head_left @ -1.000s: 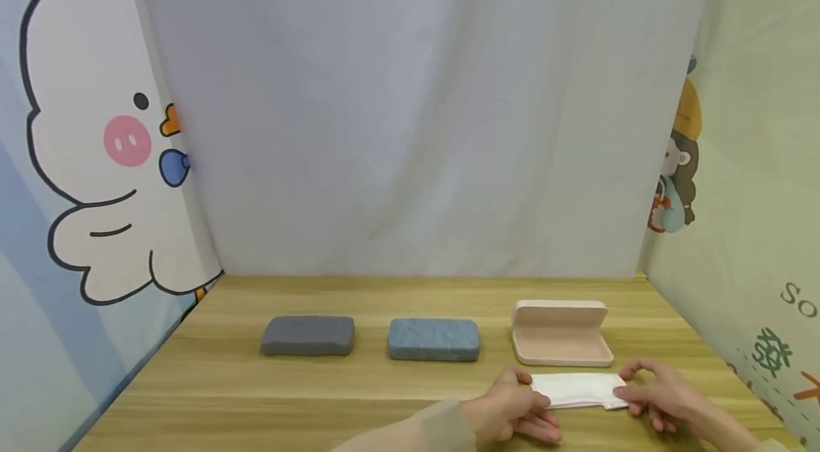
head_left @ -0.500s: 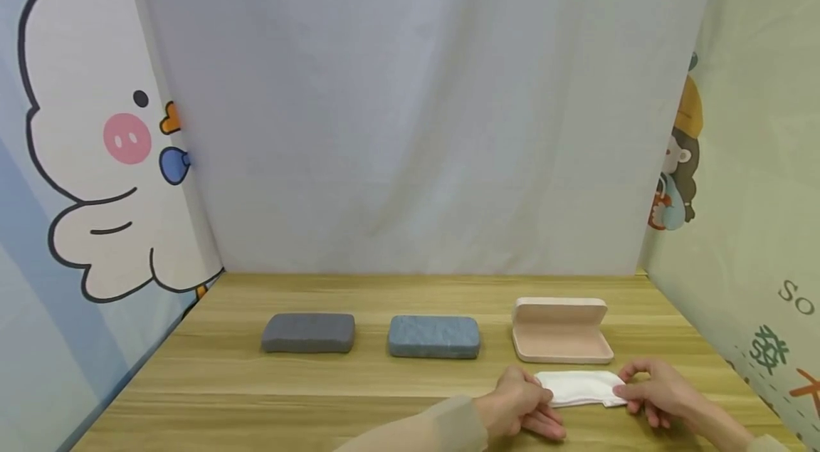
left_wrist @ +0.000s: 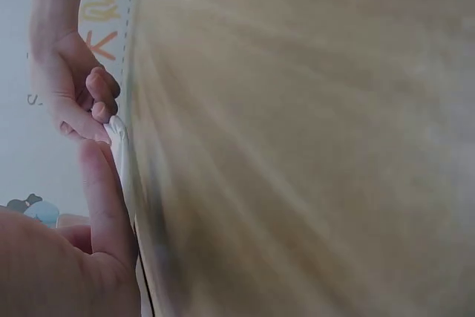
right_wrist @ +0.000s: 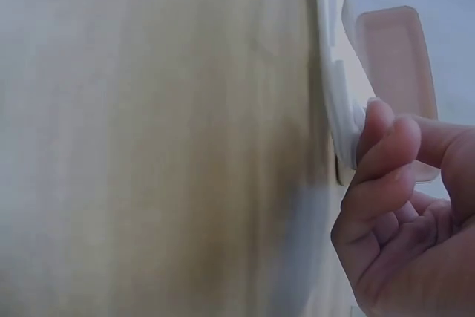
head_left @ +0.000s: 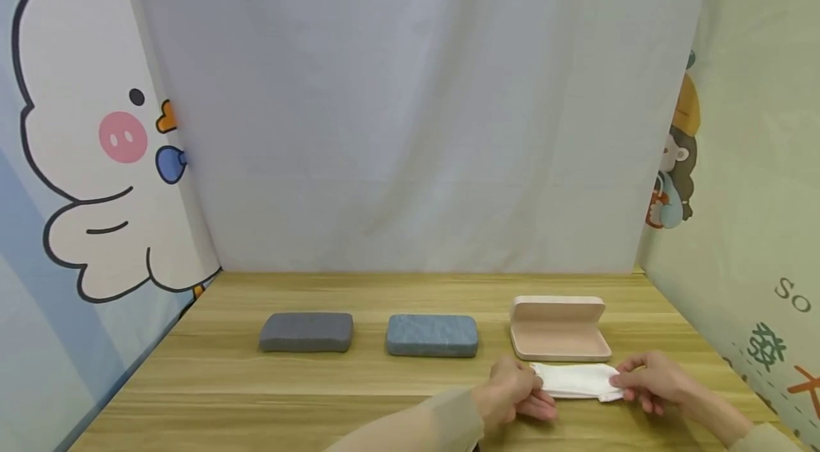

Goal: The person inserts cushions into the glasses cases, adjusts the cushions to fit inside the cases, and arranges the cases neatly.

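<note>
A white folded cloth (head_left: 575, 381) stretches between both hands, just in front of an open pale pink glasses case (head_left: 560, 342). At its left end, my left hand (head_left: 512, 391) pinches the cloth, with the lower fingers extended under that end. My right hand (head_left: 656, 381) pinches the opposite end between thumb and fingers. In the right wrist view the cloth (right_wrist: 338, 102) shows its layered edge, held close over the tabletop. The case's lid stands raised at the back, its lining facing me. The left wrist view shows the two hands near each other at the cloth's ends.
A closed blue glasses case (head_left: 432, 335) lies left of the pink one, and a closed grey case (head_left: 306, 332) farther left. The wooden table (head_left: 256, 395) ends at a pale curtain (head_left: 410, 117) behind. Printed cloth walls stand at both sides.
Both hands have shifted the cloth slightly forward, nearer the open case. The left hand has come a little closer to the right, and the cloth looks less flat. The cases stay put.
</note>
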